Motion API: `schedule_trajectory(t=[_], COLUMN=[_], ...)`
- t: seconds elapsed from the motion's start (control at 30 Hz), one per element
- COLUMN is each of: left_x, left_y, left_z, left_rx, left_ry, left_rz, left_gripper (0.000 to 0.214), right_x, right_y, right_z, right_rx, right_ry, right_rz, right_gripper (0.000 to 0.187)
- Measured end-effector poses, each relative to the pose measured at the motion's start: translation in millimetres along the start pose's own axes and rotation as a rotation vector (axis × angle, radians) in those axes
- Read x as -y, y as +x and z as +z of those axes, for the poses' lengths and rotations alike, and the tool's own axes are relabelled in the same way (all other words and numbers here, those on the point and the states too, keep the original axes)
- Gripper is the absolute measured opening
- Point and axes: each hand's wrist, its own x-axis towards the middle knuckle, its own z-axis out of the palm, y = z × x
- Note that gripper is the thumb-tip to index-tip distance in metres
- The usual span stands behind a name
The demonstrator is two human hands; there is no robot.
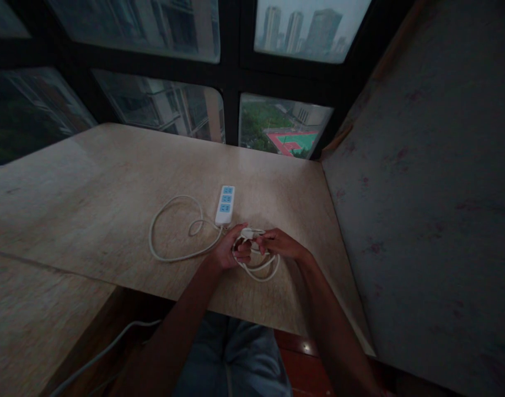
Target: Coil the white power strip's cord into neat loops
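A white power strip (pixel 220 217) with blue sockets lies on the stone-like sill top. Its pale cord (pixel 152 237) makes a wide loop with a smaller curl on the left. Just below the strip, my left hand (pixel 227 252) is closed around a bundle of the coiled cord (pixel 264 279). My right hand (pixel 282 243) pinches the cord at the right side of the bundle, by a white piece (pixel 247 234) that looks like the plug. Fingers hide part of that piece.
Dark-framed windows (pixel 231 71) rise behind the sill top (pixel 277 182). A patterned wall (pixel 422 220) bounds the right side. Another white cable (pixel 107 350) hangs below the front edge at left. My legs (pixel 236 358) are beneath the edge.
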Motion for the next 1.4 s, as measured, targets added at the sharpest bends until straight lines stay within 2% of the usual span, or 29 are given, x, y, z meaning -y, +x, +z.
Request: schedule_trajectory(t=[0.17, 0.3, 0.33, 0.5, 0.67, 0.8, 1.0, 1.2, 1.4], left_x=[1.3, -1.8, -3.6, -14.5, -19.6, -18.0, -17.3, -19.2, -7.8], left_y=[-1.3, -2.3, -2.6, -2.2, 5.9, 11.7, 9.5, 1.3, 6.4], left_z=[-6.5, 2.8, 8.2, 41.6, 64.6, 71.2, 68.6, 67.4, 66.0], left_rx=[-0.015, -0.069, -0.080, -0.059, -0.006, -0.005, -0.031, -0.086, -0.106], left_ry=[-0.003, 0.016, 0.009, -0.071, -0.170, -0.261, -0.298, -0.193, -0.180], left_rz=[0.048, 0.123, 0.156, 0.300, 0.412, 0.510, 0.545, 0.433, 0.348], left_gripper=[0.044, 0.045, 0.045, 0.048, 0.052, 0.051, 0.040, 0.031, 0.032], right_x=[0.9, 0.4, 1.0, 3.4, -1.6, -5.4, -5.6, -7.9, -6.3], right_y=[-0.3, -4.0, -5.0, -6.0, 0.0, 3.8, 4.4, -4.9, -11.7], right_z=[0.1, -0.4, -0.5, -0.7, 4.8, 11.0, 7.8, -13.5, -25.7], right_rx=[-0.053, -0.112, -0.137, -0.254, -0.266, -0.320, -0.341, -0.294, -0.358], right_ry=[0.148, 0.351, 0.419, 0.744, 0.949, 0.945, 0.861, 0.791, 0.800], right_rz=[-0.058, -0.104, -0.114, -0.232, -0.267, -0.213, -0.209, -0.076, -0.015], right_gripper=[0.056, 0.041, 0.043, 0.084, 0.081, 0.090, 0.062, 0.044, 0.038])
